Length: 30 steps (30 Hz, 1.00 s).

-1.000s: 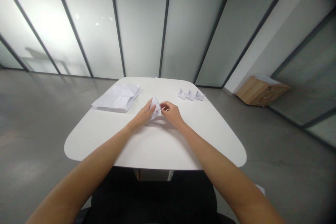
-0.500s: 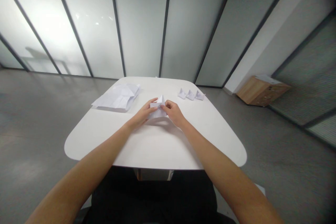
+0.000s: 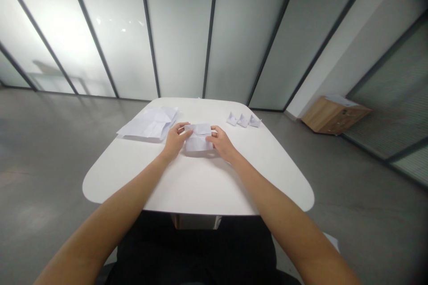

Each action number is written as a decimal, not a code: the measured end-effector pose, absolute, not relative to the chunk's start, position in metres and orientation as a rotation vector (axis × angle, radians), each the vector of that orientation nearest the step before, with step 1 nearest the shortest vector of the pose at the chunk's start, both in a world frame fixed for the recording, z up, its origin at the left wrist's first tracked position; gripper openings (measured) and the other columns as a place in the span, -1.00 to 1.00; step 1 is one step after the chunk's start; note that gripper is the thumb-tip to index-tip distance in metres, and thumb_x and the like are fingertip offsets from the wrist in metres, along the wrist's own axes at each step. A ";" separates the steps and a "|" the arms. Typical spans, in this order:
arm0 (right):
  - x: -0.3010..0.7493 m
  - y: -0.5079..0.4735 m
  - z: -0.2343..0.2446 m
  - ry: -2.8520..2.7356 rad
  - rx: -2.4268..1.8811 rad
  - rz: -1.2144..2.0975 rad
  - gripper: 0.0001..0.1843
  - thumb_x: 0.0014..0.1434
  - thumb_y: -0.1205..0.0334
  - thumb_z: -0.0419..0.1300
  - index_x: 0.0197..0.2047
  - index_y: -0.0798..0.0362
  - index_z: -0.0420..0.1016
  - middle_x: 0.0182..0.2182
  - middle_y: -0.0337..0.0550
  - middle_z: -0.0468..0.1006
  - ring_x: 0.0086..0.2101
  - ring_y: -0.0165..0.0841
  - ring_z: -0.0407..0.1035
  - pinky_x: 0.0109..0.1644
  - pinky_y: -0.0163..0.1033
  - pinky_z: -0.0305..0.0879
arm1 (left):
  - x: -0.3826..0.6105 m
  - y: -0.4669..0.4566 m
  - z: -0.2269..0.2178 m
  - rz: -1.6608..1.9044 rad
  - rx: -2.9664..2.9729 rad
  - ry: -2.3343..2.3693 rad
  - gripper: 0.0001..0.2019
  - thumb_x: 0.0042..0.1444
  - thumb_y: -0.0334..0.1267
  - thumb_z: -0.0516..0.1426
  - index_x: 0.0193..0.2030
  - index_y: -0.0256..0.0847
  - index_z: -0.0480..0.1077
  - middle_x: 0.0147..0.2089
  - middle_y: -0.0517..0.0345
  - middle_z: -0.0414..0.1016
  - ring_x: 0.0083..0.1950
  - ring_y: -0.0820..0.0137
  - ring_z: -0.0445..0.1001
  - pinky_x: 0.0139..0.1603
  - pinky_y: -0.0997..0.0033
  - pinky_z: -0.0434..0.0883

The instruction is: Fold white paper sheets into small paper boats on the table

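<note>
A folded white paper piece is held just above the round-cornered white table, near its middle. My left hand pinches its left edge, thumb on the near side and fingers curled behind. On the other side, my right hand grips the right edge in the same way. The piece now looks wide and roughly rectangular, spread between both hands.
A loose stack of white paper sheets lies on the table's left rear. Three small folded paper boats stand in a row at the right rear. A wooden cabinet sits on the floor to the right, before frosted glass walls.
The paper was a pointed, narrow shape between my hands; both hands have drawn apart and it has opened into a wider, flatter form.
</note>
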State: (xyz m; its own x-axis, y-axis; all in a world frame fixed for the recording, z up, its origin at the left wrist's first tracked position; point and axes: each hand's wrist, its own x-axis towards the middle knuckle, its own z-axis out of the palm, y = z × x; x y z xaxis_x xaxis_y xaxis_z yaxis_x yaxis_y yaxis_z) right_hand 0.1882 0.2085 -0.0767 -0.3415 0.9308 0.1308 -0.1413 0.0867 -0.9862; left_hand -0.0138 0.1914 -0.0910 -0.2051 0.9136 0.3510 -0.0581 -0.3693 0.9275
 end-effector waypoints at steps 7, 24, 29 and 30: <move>0.192 0.221 -0.090 -1.483 -0.895 1.294 -0.48 -0.05 0.26 0.30 0.04 -0.04 0.41 -0.30 -0.25 0.68 -0.38 -0.34 0.50 -0.30 -0.28 0.38 | -0.012 0.188 -0.085 1.634 1.296 1.002 -0.55 0.01 -0.10 0.38 0.00 -0.23 0.46 0.00 0.00 0.55 -0.12 0.37 0.52 -0.06 0.36 0.45; 0.191 0.220 -0.088 -1.509 -0.957 1.209 -0.51 0.06 0.23 0.28 0.10 -0.01 0.48 -0.31 -0.20 0.67 -0.36 -0.32 0.52 -0.23 -0.22 0.43 | -0.028 0.186 -0.088 1.421 2.198 1.589 -0.65 0.15 -0.14 0.26 0.06 -0.17 0.47 0.12 -0.08 0.45 0.19 0.11 0.40 0.15 0.09 0.43; 0.191 0.209 -0.076 -1.427 -0.865 1.368 -0.44 0.08 0.01 0.37 0.13 -0.03 0.44 -0.21 -0.14 0.66 -0.27 -0.25 0.54 -0.20 -0.15 0.51 | -0.024 0.176 -0.080 1.243 2.158 1.446 -0.70 0.19 -0.02 0.23 -0.06 -0.17 0.48 -0.14 0.08 0.55 -0.13 0.25 0.49 -0.03 0.25 0.42; 0.191 0.206 -0.072 -1.411 -0.820 1.424 -0.44 0.11 -0.07 0.35 0.12 -0.04 0.46 -0.18 -0.13 0.66 -0.24 -0.24 0.54 -0.20 -0.15 0.53 | -0.022 0.175 -0.080 1.215 2.097 1.370 -0.69 0.19 -0.01 0.23 -0.06 -0.16 0.48 -0.16 0.12 0.56 -0.17 0.28 0.49 -0.10 0.30 0.42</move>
